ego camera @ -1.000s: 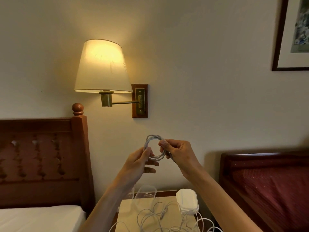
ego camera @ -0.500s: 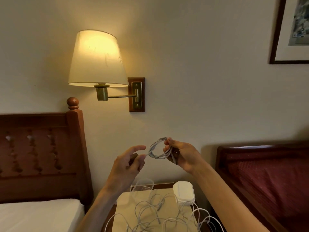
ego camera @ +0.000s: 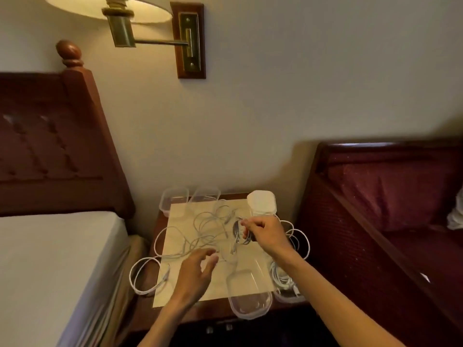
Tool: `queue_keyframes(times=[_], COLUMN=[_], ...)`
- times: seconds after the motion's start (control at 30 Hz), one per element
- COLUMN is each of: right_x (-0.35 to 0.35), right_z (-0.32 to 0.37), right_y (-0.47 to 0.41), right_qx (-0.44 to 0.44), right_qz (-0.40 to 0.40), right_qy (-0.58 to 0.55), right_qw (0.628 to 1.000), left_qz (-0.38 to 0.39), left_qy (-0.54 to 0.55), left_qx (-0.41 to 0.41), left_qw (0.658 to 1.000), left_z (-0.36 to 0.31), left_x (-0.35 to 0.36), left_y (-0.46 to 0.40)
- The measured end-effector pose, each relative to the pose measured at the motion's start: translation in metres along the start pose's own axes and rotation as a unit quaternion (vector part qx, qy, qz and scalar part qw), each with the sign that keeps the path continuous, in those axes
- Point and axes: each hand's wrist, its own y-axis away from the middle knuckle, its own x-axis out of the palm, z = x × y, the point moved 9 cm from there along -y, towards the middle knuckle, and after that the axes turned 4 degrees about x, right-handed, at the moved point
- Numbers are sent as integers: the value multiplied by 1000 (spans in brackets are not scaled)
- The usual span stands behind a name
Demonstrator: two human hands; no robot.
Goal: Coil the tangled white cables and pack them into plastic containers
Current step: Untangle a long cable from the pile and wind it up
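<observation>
The right hand [ego camera: 266,234] pinches a small coiled white cable [ego camera: 241,232], the coil hanging at nine o'clock of its grip, above the wooden counter [ego camera: 155,314]. The left hand [ego camera: 196,274], fingers spread, holds nothing over the tangled loose white cables [ego camera: 200,234]. A clear plastic container [ego camera: 249,296] sits at six o'clock of the coil.

Lampshade [ego camera: 107,8] cut off by the top edge. Left hand [ego camera: 194,276] blurred, finger positions unclear. Small coil [ego camera: 239,232] partly hidden behind right hand [ego camera: 265,234]. Container [ego camera: 288,294] at nightstand's right corner mostly hidden by forearm, contents unclear.
</observation>
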Motion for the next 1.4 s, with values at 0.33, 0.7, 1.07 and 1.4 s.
queue_keyframes(times=[0.33,0.7,1.07,1.4], right_x=[89,114,87,2], right_z=[-96,-142,-88,-127], right_y=[45,26,16,-75], right_qx=[-135,-85,-171,65], right_qz=[34,112,20,-53], right_qy=[508,557,471,357], right_qw=[850,819,865,930], left_qz=[158,199,77,14], left_qy=[-250,-268,-129,-157], left_qx=[16,25,-21,3], left_qw=[955,942,988,988], left_z=[88,100,92,72], left_x=[69,72,48,31], left_y=[72,75,53,-19])
